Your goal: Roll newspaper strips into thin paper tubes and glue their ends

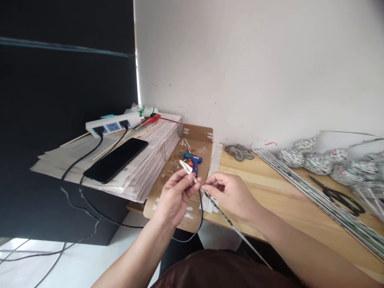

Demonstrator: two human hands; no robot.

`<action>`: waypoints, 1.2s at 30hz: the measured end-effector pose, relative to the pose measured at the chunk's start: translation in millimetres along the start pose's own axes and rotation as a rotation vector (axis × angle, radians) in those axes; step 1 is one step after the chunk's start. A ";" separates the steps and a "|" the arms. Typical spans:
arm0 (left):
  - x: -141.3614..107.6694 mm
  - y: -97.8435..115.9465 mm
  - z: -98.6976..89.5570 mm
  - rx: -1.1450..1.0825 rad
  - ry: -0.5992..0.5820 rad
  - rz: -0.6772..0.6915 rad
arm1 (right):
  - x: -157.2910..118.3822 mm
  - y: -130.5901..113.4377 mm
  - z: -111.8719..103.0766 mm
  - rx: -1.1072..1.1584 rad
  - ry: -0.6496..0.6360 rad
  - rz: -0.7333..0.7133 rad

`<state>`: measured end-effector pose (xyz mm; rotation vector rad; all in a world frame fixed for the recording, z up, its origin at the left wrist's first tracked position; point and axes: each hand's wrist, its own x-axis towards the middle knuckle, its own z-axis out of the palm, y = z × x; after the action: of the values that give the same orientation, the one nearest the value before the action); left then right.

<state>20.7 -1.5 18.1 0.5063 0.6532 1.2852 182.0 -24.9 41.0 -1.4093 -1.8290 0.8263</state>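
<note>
My left hand (177,196) is closed around the upper end of a thin rolled paper stick (229,221), where a pointed white paper tip (186,166) sticks out past the fingers. Just to its right, my right hand (229,194) pinches the same stick between thumb and fingers. From there the stick slants down to the right, below my right forearm, towards my lap. Behind the hands, a blue glue gun (195,159) lies on a brown cardboard sheet (172,200) with white scraps on it.
Left, a newspaper stack (150,168) bears a black phone (116,160) and a white power strip (112,125); cables hang down. Right, the wooden table (255,176) holds long paper sticks (312,194), black scissors (339,196), woven paper shapes (319,162) and a grey cloth (239,152).
</note>
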 end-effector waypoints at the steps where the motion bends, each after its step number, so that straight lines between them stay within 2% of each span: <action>1: -0.1 -1.4 2.2 0.002 -0.003 -0.002 | -2.7 -1.0 -1.1 0.005 0.006 -0.007; 6: -0.7 -4.1 10.0 0.015 -0.033 0.021 | -5.0 -1.2 -2.9 0.018 0.035 -0.057; 11: -1.3 -1.7 15.4 0.055 -0.066 0.061 | -6.8 0.4 -6.7 -0.108 0.111 -0.138; 17: -4.3 -0.9 19.9 0.076 -0.084 0.046 | -13.2 1.6 -17.3 -0.098 0.066 -0.127; 20: -5.7 -1.3 20.3 0.082 -0.097 0.034 | -14.6 1.1 -21.2 0.014 -0.012 -0.044; 25: -7.7 -2.6 18.7 0.098 -0.122 0.016 | -12.1 3.9 -26.4 0.393 -0.234 0.173; 29: -9.4 -3.5 18.1 0.110 -0.143 -0.009 | -10.4 8.7 -29.6 0.612 -0.418 0.277; 31: -9.7 -4.3 17.8 0.115 -0.149 -0.014 | -11.6 10.4 -28.9 0.648 -0.473 0.307; 33: -9.2 -5.9 17.2 0.116 -0.142 -0.013 | -14.8 11.1 -26.3 0.555 -0.425 0.277; 36: -7.0 -8.9 15.5 0.114 -0.119 -0.014 | -22.0 10.0 -21.2 0.162 -0.171 0.072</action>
<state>36.7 -10.1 24.3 0.6659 0.6319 1.1999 208.9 -42.5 42.1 -1.3422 -1.7991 1.1358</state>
